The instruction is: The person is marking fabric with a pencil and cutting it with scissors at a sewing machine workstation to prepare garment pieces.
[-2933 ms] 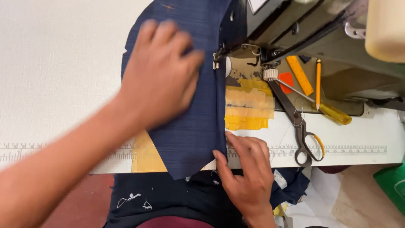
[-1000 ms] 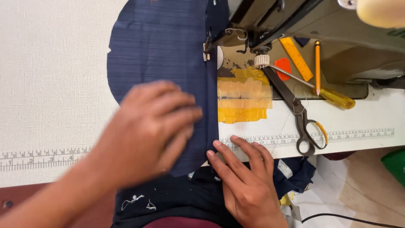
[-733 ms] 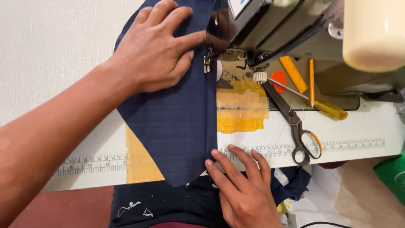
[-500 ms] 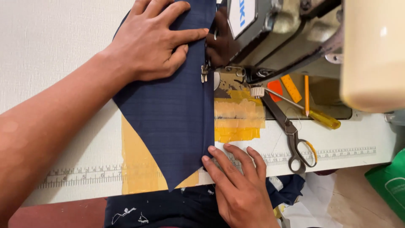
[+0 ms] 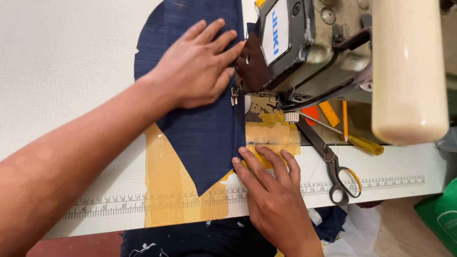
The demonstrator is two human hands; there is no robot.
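While the left hand (image 5: 197, 66) lies flat with fingers spread on the navy fabric piece (image 5: 200, 128), the right hand (image 5: 273, 197) rests open on the table edge (image 5: 71, 95), fingertips (image 5: 243, 151) touching the fabric's lower right edge. Neither hand grips anything. The fabric lies on the white table, its right edge beneath the sewing machine head (image 5: 304, 47). Scissors (image 5: 333, 164) and a yellow-handled screwdriver (image 5: 352, 138) lie to the right, beside yellow tape patches (image 5: 271, 133).

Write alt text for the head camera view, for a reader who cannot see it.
A person's left hand presses flat on navy blue fabric at a sewing machine, while the right hand rests at the fabric's near edge on yellow tape. Scissors and a yellow-handled screwdriver lie to the right on the white table.
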